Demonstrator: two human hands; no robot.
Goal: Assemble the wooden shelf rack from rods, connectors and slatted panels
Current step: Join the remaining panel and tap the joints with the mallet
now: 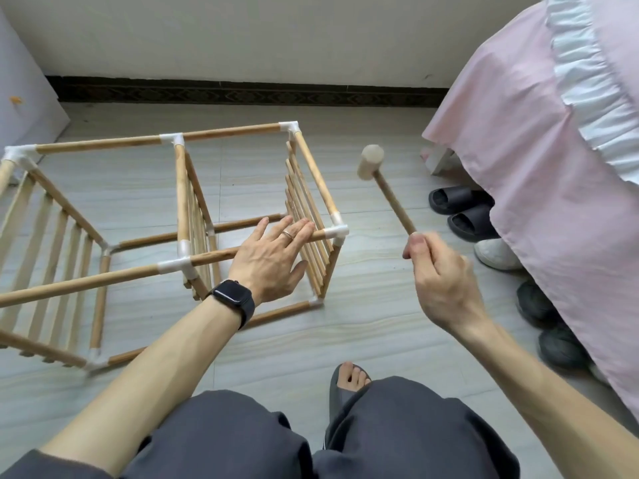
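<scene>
Right hand [437, 271] grips raised mallet [387, 188]; left hand [273, 257], fingers flat, steadies rack [179, 202]. Step: seating joints; next, tap connector [337, 232] squarely.

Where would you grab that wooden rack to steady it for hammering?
Probably the near top rod, from above, beside the white corner connector: the rack lies on its side, so that rod runs level and bare. The left hand rests there, fingers straight.

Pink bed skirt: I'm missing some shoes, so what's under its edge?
Poking out: black slides, a white shoe and dark grey shoes; the skirt hides anything deeper.
</scene>
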